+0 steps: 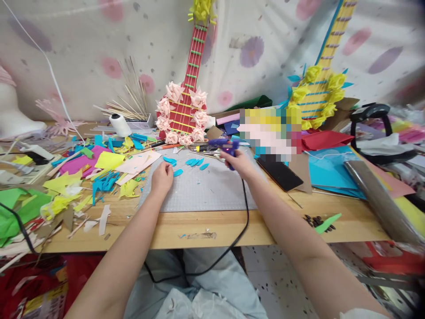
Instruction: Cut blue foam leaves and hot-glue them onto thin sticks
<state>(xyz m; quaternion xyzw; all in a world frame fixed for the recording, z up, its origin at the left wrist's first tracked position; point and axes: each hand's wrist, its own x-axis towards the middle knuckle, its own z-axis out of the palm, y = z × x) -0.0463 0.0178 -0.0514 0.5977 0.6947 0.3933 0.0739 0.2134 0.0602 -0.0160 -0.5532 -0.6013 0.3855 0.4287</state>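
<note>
My right hand (237, 161) is wrapped round a blue glue gun (224, 144), held over the back right of the grey cutting mat (199, 195). A black cord (246, 208) runs from its grip down across the table edge to my lap. My left hand (162, 179) is closed at the mat's left side, fingertips together at a small blue paper leaf (170, 161). Another blue leaf (178, 173) lies just beside those fingers. Between my hands, several more blue leaves (195, 162) rest on the mat.
A red paper guitar (184, 113) with pink flowers stands behind the mat; a yellow one (315, 99) leans at right. Paper scraps (106, 160) cover the left side. A black phone (280, 172), blue sheets (332, 173) and dark beads (318, 223) lie at right.
</note>
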